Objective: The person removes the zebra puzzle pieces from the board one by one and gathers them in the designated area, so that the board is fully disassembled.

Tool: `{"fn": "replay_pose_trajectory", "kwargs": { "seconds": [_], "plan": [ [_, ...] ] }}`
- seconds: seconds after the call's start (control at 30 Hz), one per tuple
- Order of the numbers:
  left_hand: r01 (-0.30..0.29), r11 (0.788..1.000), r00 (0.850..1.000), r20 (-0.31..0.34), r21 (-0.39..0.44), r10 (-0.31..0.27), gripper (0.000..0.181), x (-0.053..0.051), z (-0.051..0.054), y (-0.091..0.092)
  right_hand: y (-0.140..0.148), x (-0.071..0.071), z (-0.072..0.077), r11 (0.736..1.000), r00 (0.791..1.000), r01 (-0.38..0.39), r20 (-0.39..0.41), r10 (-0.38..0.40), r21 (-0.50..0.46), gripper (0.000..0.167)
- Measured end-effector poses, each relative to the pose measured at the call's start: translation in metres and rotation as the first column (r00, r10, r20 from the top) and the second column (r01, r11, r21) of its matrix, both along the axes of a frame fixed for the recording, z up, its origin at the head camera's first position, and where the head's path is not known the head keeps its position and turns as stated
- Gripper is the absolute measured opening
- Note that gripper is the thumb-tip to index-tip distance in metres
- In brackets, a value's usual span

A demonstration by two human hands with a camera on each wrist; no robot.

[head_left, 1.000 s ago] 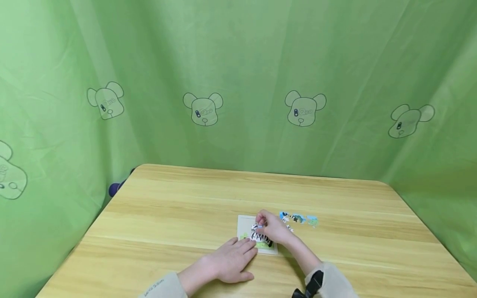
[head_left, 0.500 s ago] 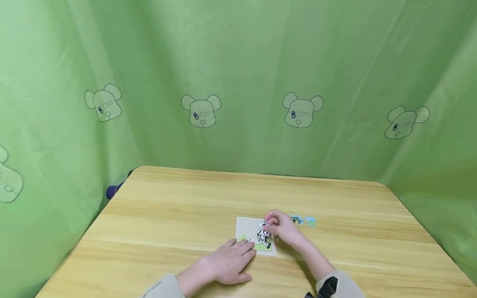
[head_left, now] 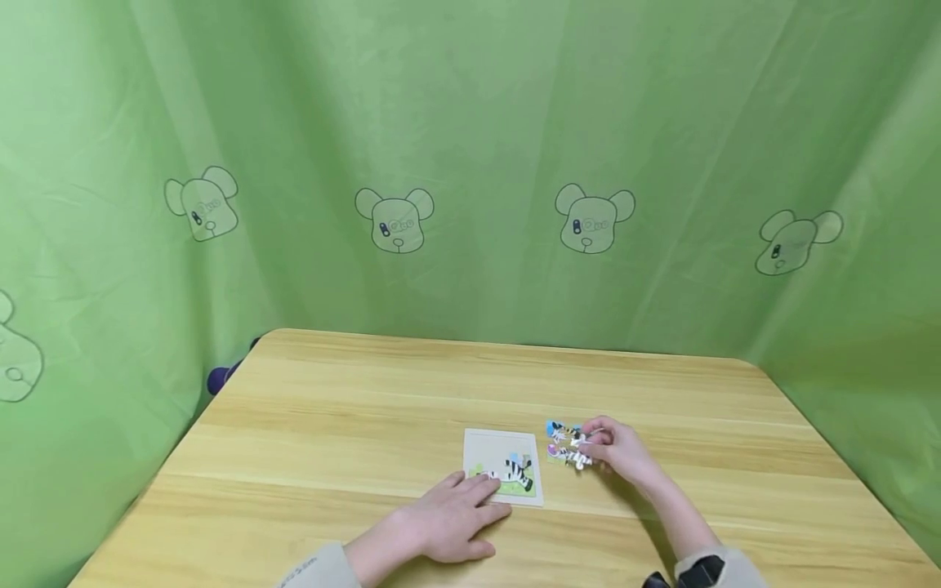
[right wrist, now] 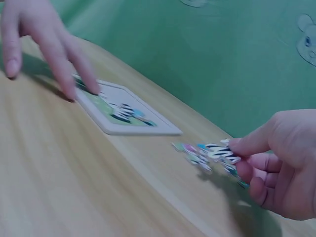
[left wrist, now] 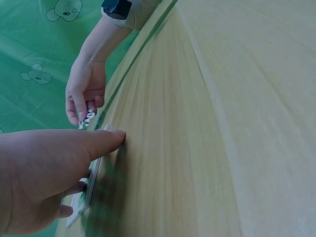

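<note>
Pinched between my right hand's (head_left: 623,453) thumb and fingers is a zebra-striped puzzle piece (right wrist: 223,153), raised just above some loose puzzle pieces (right wrist: 198,161) right of the board. My left hand (head_left: 450,523) lies with its fingers spread, fingertips on the lower left of a square white puzzle board (head_left: 476,441). Fitted pieces (head_left: 519,475) with green ground and zebra stripes line the lower part of that board; the left fingers hide some. From the left wrist, the left hand (left wrist: 47,173) is seen at the board's edge.
A wooden table (head_left: 331,408) carries everything. Loose pieces (head_left: 556,430) with blue and striped prints lie beside the board, partly hidden by the right hand. Green curtains (head_left: 470,122) with bear-head drawings surround the table's back and sides.
The right hand has moved from over the board to the right, carrying a striped piece to above the loose pieces. The left hand has stayed on the board.
</note>
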State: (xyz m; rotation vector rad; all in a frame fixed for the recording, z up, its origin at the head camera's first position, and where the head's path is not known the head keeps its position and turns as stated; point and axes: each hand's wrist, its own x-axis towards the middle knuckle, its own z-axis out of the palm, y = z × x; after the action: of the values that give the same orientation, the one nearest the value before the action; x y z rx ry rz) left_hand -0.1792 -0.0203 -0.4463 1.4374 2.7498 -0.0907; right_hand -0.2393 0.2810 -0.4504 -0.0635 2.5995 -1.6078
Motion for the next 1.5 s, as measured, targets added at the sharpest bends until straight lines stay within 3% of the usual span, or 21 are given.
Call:
{"fn": "replay_pose_trajectory", "kwargs": {
  "seconds": [0.27,0.43,0.6,0.93,1.13,1.3,1.5],
  "plan": [
    [0.004,1.000,1.000,-0.007,-0.003,-0.004,0.058,0.001,0.000,-0.001,0.011,0.001,-0.005,0.992,0.999,-0.025,-0.016,0.027,0.123,0.027],
    [0.002,1.000,1.000,-0.008,-0.004,-0.002,0.058,0.000,0.001,-0.001,0.007,0.000,-0.006,0.974,0.997,0.036,-0.068,-0.022,0.224,0.023],
    [0.001,1.000,1.000,-0.003,-0.007,-0.001,0.059,0.000,0.001,0.000,0.004,0.002,-0.004,0.955,0.995,0.092,-0.063,-0.077,0.283,0.019],
    [-0.002,1.000,1.000,0.008,-0.005,0.002,0.059,0.001,0.000,0.000,0.004,0.002,-0.006,0.953,0.993,0.119,-0.041,-0.111,0.278,0.016],
    [0.012,1.000,1.000,0.008,-0.003,-0.012,0.056,-0.001,0.001,-0.001,-0.002,0.002,0.001,0.954,0.994,0.107,-0.056,-0.095,0.281,0.027],
    [0.034,0.999,0.999,-0.010,0.004,-0.034,0.057,-0.001,0.001,0.001,-0.016,0.002,0.009,0.944,0.992,0.083,-0.120,-0.047,0.318,0.034],
    [0.019,0.999,1.000,-0.021,0.027,-0.018,0.065,-0.004,-0.002,0.008,-0.041,0.001,0.012,0.964,0.986,0.014,-0.166,0.032,0.266,0.034]
  ]
}}
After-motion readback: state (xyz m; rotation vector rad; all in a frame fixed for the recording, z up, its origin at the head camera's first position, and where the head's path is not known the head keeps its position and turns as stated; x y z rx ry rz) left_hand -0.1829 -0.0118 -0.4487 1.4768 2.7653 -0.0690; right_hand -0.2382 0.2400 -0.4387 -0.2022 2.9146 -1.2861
